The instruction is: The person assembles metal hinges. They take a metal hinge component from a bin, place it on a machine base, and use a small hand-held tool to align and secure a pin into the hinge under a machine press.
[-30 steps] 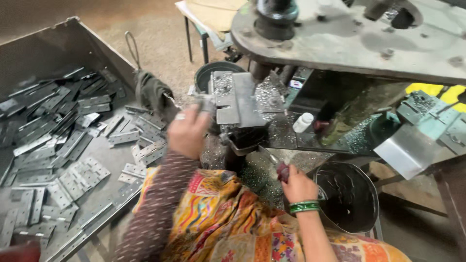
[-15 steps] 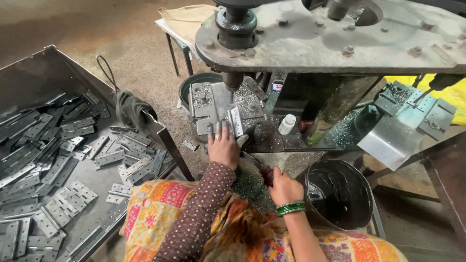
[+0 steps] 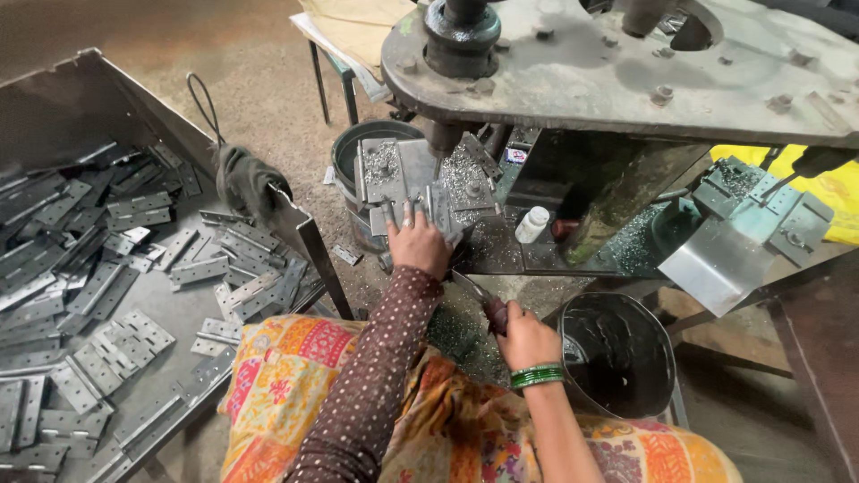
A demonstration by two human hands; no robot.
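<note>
A metal hinge plate (image 3: 440,210) sits on the drill press's small work table (image 3: 398,170), under the spindle. The left hand (image 3: 417,243) presses on it, fingers spread and curled over its edge. The right hand (image 3: 523,338), lower down, is closed around a thin dark tool (image 3: 474,288). A small white bottle (image 3: 531,224) stands just right, beside a black bucket (image 3: 617,353). Loose hinges fill the grey tray (image 3: 107,268) to the left.

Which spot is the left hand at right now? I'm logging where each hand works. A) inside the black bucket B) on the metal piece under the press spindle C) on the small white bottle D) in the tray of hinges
B: the left hand rests on the metal piece on the press bed, below the spindle, apart from the tray of hinges.
</note>
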